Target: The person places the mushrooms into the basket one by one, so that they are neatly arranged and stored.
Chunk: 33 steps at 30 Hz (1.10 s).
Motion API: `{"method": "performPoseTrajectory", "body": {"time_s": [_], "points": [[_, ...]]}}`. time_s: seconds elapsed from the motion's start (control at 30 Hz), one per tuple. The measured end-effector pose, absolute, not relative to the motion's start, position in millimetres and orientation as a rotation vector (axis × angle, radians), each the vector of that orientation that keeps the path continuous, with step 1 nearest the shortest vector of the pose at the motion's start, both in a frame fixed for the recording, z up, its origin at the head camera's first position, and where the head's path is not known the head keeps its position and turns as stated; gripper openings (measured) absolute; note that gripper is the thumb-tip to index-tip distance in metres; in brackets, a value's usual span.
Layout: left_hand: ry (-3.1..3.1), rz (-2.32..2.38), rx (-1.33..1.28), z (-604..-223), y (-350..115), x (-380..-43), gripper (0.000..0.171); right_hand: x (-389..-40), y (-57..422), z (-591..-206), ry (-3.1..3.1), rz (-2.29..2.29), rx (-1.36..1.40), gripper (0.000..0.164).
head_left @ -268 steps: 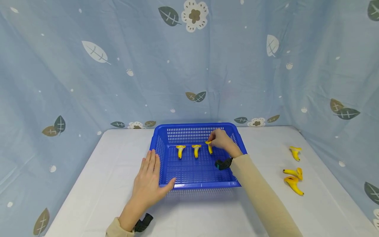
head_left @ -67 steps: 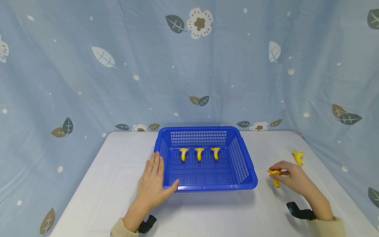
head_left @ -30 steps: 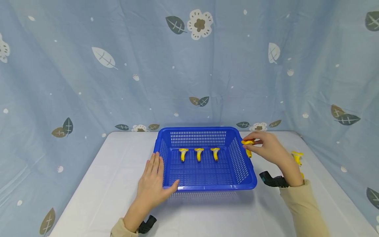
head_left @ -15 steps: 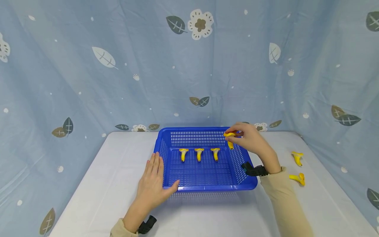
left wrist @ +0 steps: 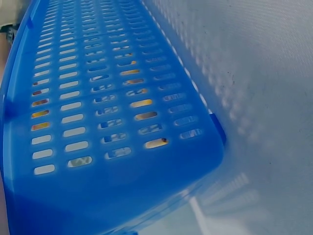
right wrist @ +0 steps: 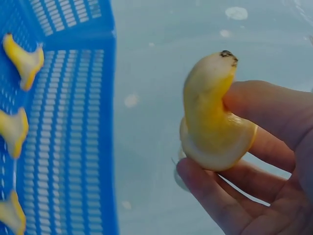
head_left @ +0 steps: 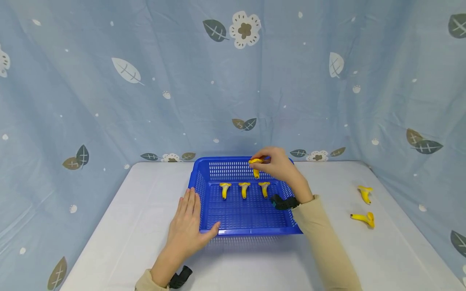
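My right hand (head_left: 279,165) pinches a yellow trumpet-shaped mushroom (head_left: 256,173) above the back part of a blue plastic basket (head_left: 251,232). In the right wrist view, thumb and fingers grip the mushroom (right wrist: 205,112) around its cap and stem, its dark stem tip upward there. Three similar mushrooms lie in a row on the basket floor: a left one (head_left: 225,190), a middle one (head_left: 244,190) and a right one (head_left: 264,190), caps toward the back. My left hand (head_left: 185,226), fingers straight, rests along the basket's left rim. The left wrist view shows the slotted basket wall (left wrist: 112,171).
Two more yellow mushrooms lie on the white tabletop (head_left: 120,218) at the right, a farther one (head_left: 365,194) and a nearer one (head_left: 364,219). A blue patterned curtain (head_left: 182,81) hangs behind and beside the table.
My right hand has picked up a mushroom from the right of the table and carried it left over the basket. Earlier it placed the third mushroom in the row. My left hand stays at the rim.
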<state>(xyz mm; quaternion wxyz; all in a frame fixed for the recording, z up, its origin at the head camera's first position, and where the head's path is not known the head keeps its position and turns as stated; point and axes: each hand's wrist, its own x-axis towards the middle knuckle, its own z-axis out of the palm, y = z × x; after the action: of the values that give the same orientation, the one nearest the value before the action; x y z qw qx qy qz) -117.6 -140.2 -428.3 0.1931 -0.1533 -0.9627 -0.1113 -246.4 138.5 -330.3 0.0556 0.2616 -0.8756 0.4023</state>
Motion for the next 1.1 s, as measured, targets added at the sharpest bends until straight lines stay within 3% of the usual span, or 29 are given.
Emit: {"method": "performPoseTrajectory", "body": {"time_s": [0.53,1.1], "points": [[-2.687,-0.292,-0.422,-431,-139,-118,0.1,-264,92,-386,-2.624,1.476,0.709,0.021],[-2.695,-0.279,-0.421,-429,-141,-119,0.099,-265,73,-407,-2.847,1.446,0.847,0.023]]}}
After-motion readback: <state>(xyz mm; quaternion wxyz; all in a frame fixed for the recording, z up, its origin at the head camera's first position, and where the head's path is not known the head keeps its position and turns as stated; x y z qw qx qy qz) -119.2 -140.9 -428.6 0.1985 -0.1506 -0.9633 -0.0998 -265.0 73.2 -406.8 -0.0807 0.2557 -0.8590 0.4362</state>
